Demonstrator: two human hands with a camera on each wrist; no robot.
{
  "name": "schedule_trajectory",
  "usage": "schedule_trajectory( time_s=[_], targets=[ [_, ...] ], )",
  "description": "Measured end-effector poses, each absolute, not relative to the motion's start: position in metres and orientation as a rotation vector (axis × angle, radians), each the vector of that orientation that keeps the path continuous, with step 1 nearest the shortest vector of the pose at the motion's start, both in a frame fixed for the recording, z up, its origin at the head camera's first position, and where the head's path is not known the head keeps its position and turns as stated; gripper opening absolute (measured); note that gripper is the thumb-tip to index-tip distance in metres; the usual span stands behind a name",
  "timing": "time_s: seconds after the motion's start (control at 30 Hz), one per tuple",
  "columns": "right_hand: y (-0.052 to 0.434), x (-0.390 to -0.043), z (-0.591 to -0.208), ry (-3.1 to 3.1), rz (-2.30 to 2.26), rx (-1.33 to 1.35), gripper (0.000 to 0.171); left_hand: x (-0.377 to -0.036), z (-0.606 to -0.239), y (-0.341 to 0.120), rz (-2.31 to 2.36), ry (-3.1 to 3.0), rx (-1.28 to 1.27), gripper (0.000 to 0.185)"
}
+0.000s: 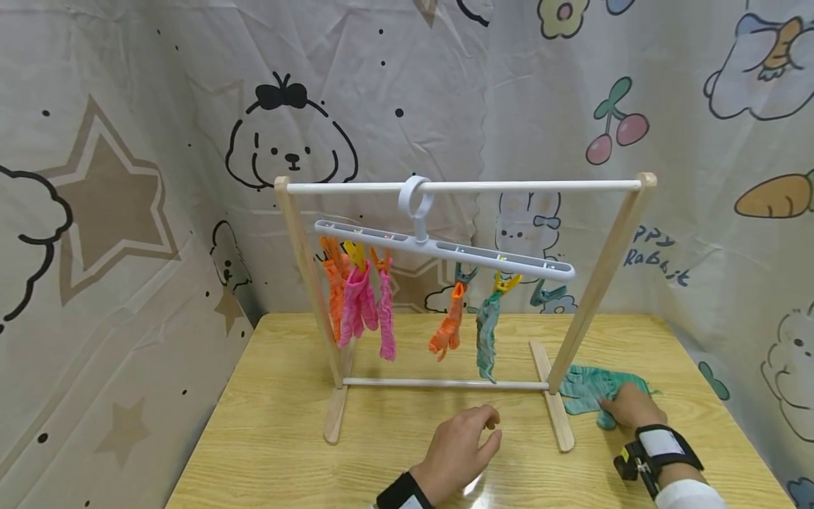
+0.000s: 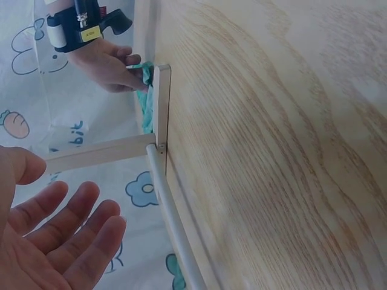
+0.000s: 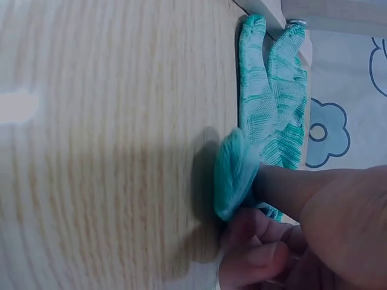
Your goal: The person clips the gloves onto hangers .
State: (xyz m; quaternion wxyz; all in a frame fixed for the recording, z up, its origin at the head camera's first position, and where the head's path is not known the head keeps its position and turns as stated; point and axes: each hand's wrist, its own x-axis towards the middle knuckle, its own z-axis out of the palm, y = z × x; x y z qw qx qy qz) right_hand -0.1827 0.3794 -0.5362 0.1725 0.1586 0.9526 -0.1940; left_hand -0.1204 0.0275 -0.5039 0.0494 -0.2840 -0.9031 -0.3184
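My right hand [image 1: 636,408] pinches a green glove [image 1: 588,385] that lies on the table, right of the rack's foot. In the right wrist view, the thumb and curled fingers hold one raised part of the glove [image 3: 260,103], while its other fingers lie flat. My left hand [image 1: 456,452] hovers in front of the rack with loosely bent fingers. Nothing is in its grasp, as the left wrist view shows with the palm [image 2: 60,241] turned up. From the grey hanger [image 1: 439,249] hang orange gloves [image 1: 453,322], pink gloves [image 1: 359,304] and another green glove [image 1: 487,336], held by clips.
A wooden rack with a white top rod [image 1: 521,186] and bottom rod [image 1: 445,384] stands on the table [image 1: 286,452]. The hanger hangs from the top rod, tilted down to the right. A teal clip [image 1: 547,292] with no glove hangs near its right end. Printed cloth surrounds the table.
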Motion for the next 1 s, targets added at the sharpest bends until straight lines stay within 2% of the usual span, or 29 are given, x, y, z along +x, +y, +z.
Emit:
schedule_trajectory(
  time_s=[0.2, 0.37, 0.5, 0.63, 0.87, 1.0],
  targets=[
    [0.374, -0.177, -0.537, 2.732, -0.618, 0.459, 0.041, -0.119, -0.504, 0.026, -0.982, -2.755, -0.855, 0.01],
    [0.37, -0.175, -0.543, 2.793, -0.597, 0.481, 0.029, -0.119, -0.504, 0.025, -0.981, -2.749, -0.856, 0.01],
    [0.369, -0.171, -0.55, 2.874, -0.545, 0.514, 0.041, -0.119, -0.503, 0.025, -0.988, -2.754, -0.858, 0.009],
    [0.369, -0.167, -0.555, 2.936, -0.537, 0.544, 0.043, -0.119, -0.504, 0.025, -0.988, -2.755, -0.851, 0.007],
    [0.366, -0.161, -0.558, 2.968, -0.587, 0.582, 0.038, -0.12, -0.505, 0.026, -0.976, -2.729, -0.846, 0.01],
    [0.365, -0.157, -0.556, 3.003, -0.639, 0.617, 0.028, -0.122, -0.503, 0.028, -0.954, -2.701, -0.852, 0.009]
  ],
)
